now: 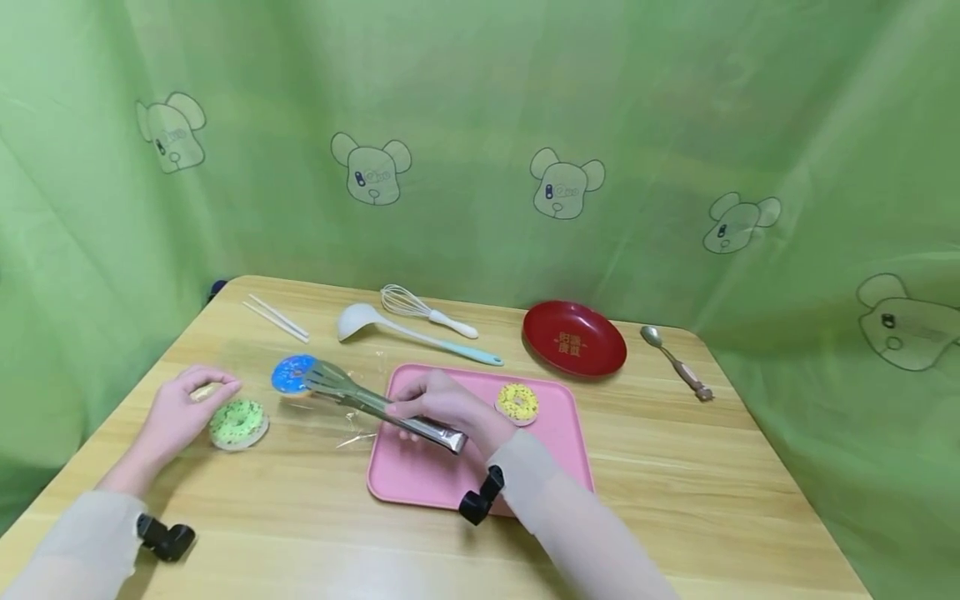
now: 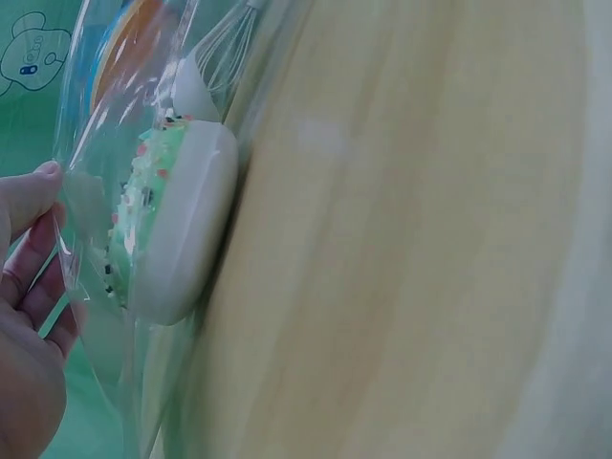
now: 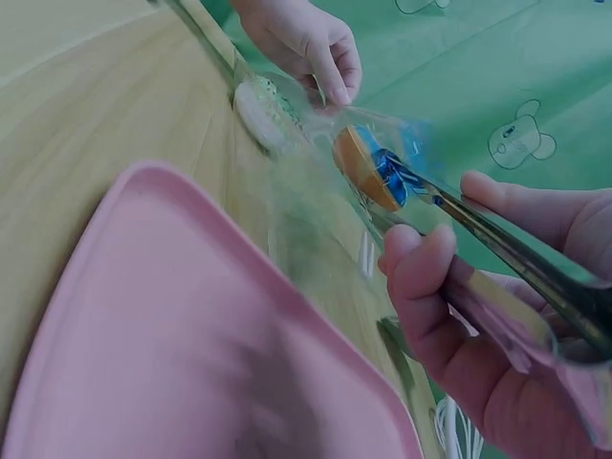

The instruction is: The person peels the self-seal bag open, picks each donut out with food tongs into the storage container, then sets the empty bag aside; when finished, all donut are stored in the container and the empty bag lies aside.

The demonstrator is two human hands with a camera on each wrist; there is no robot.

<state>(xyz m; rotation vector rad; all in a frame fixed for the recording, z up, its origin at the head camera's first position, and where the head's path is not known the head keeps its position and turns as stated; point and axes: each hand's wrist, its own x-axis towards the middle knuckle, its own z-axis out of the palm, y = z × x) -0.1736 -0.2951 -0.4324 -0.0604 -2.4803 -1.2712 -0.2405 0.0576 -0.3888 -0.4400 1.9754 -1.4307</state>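
Note:
My left hand point(image 1: 180, 414) pinches the edge of a clear plastic bag point(image 2: 86, 335) between thumb and fingers. Inside the bag lies a green sprinkled toy donut point(image 1: 238, 423), close to that hand. My right hand point(image 1: 442, 404) holds metal food tongs point(image 1: 363, 397) over the pink tray point(image 1: 408, 479). The tongs' tips are at a blue toy donut point(image 1: 287, 375) with an orange-brown base point(image 3: 361, 170), which is tilted on its side in the right wrist view. Whether this donut is inside the bag or in front of it, I cannot tell.
A yellow donut point(image 1: 517, 403) sits on the tray. Behind it are white chopsticks point(image 1: 277, 318), a white ladle point(image 1: 405, 330), a whisk point(image 1: 442, 321) and a red plate point(image 1: 573, 339). A spoon point(image 1: 678, 364) lies at the right. Green curtains point(image 1: 480, 100) hang around the table.

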